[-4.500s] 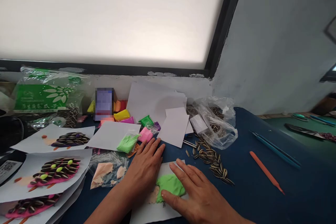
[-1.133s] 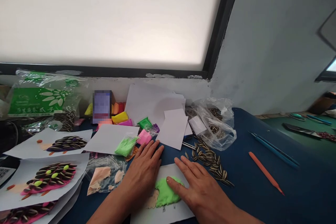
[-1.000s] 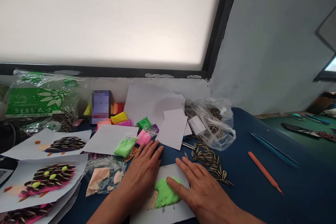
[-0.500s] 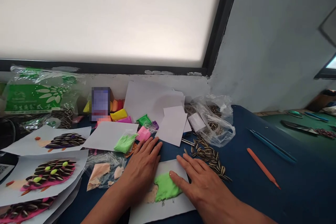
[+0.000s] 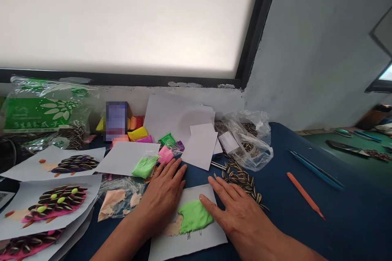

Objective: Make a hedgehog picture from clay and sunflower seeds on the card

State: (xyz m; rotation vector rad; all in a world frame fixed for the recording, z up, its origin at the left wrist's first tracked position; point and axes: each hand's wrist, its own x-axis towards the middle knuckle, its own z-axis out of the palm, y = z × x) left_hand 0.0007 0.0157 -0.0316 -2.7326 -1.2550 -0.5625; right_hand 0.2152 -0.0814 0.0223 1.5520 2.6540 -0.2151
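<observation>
A white sheet of paper (image 5: 211,238) lies on the blue table between my hands. Green clay (image 5: 196,217) is spread flat on it, with a patch of beige clay (image 5: 174,226) joined at its left and short drawn lines below. My left hand (image 5: 165,187) lies over the sheet's left edge, fingers stretched out and pointing away from me, its palm hiding part of the paper. On the other side, my right hand (image 5: 235,208) rests at the sheet's right edge with fingers spread, the thumb beside the green clay's upper right. Neither hand holds anything.
Loose sunflower seeds (image 5: 240,177) lie beyond my right hand. An orange clay tool (image 5: 306,195) and blue tweezers (image 5: 317,170) are further right. Sheets with seed-covered hedgehogs (image 5: 58,202) stack at left, near a bag of beige clay (image 5: 114,202). A bag of green clay (image 5: 145,166) sits behind.
My right hand has shifted very slightly, its thumb a little off the green clay's upper edge. The whole view has drifted slightly; my left hand stays on the sheet's left edge.
</observation>
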